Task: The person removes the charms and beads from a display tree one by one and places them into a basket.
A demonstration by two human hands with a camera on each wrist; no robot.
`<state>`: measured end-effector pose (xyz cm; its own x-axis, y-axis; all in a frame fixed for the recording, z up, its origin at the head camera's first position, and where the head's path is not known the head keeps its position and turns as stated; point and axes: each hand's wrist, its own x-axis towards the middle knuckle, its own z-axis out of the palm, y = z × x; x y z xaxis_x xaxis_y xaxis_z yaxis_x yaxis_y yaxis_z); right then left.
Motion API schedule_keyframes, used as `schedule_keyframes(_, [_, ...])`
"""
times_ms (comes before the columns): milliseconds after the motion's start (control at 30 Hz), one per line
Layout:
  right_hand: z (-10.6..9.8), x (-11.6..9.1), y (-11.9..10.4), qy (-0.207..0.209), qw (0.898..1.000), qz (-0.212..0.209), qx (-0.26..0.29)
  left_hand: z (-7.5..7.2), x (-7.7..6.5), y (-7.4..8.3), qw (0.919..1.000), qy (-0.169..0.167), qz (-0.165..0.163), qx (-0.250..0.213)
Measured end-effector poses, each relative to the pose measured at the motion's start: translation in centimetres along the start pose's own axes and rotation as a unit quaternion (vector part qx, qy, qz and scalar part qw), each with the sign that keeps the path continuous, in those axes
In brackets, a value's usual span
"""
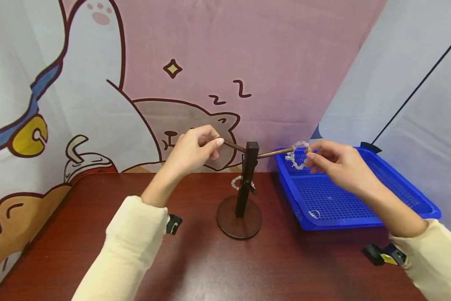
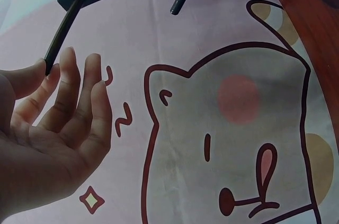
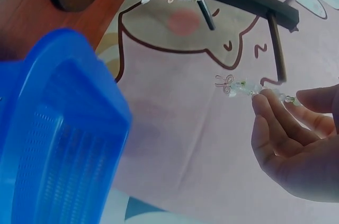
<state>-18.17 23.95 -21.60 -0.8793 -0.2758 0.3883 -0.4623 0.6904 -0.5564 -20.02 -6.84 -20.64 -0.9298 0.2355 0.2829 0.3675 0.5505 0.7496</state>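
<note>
A dark wooden bracelet stand (image 1: 251, 167) with a round base and side rods stands on the table. My left hand (image 1: 193, 152) pinches the end of its upper left rod (image 2: 63, 33) between thumb and index finger. In my right hand (image 1: 340, 163), thumb and fingertips pinch a clear beaded bracelet (image 1: 294, 161) at the tip of the upper right rod (image 1: 274, 154). A wire butterfly-like charm (image 3: 225, 82) shows on this bracelet in the right wrist view. Another beaded bracelet (image 1: 234, 183) hangs lower on the stand, partly hidden by the post.
A blue plastic basket (image 1: 298, 202) stands right of the stand, below my right hand. Inside it lies a small pale ring-shaped piece (image 1: 314, 214). Behind the reddish-brown table (image 1: 203, 259) hangs a cartoon-printed cloth (image 1: 285, 62).
</note>
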Motion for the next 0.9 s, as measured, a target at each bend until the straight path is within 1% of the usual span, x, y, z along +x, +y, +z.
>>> schedule_keyframes(333, [-1.5, -1.9, 2.0, -0.006, 0.999, 0.030, -0.042, 0.0, -0.1, 0.0, 1.0000, 0.002, -0.002, -0.001])
schedule_keyframes(500, [-1.8, -3.2, 3.6, -0.012, 0.997, 0.028, -0.072, 0.0, -0.1, 0.0, 1.0000, 0.000, -0.001, 0.000])
schedule_keyframes(633, [-1.5, -4.3, 5.0, -0.020, 0.996, 0.022, -0.080, 0.0, -0.1, 0.0, 1.0000, 0.000, -0.001, 0.001])
schedule_keyframes(900, [0.0, -6.1, 7.1, -0.033, 0.995, 0.040, -0.080, 0.0, 0.0, 0.0, 1.0000, 0.002, -0.001, -0.001])
